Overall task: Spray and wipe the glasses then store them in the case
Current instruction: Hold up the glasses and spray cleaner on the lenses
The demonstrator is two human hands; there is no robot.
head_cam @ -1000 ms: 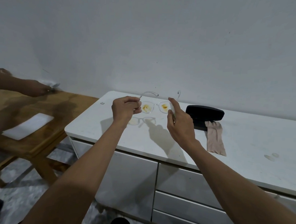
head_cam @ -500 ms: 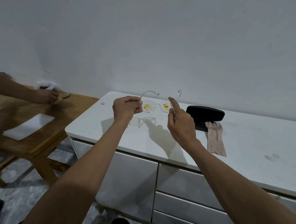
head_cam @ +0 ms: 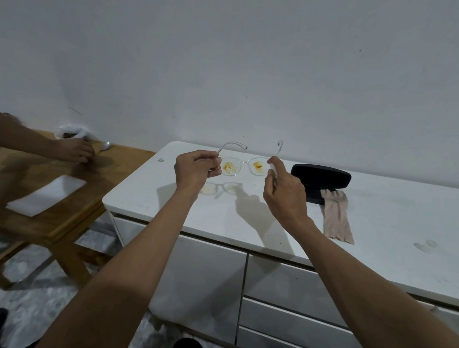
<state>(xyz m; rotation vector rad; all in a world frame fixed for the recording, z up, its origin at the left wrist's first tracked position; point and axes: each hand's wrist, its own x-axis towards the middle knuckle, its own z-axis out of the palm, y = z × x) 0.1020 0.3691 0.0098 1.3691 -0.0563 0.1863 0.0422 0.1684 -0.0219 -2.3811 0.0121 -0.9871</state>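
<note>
Head view: stained glasses [head_cam: 241, 168] are pinched by left hand [head_cam: 195, 170]; the right hand [head_cam: 283, 193] grips something unidentifiable; wiping and casing are judged undone.

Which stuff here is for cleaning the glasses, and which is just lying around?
For the job:
glasses, smeared orange, held by left hand and right hand
black case
beige cloth

Just lying about:
white sheet on wooden table
another person's hand
</note>
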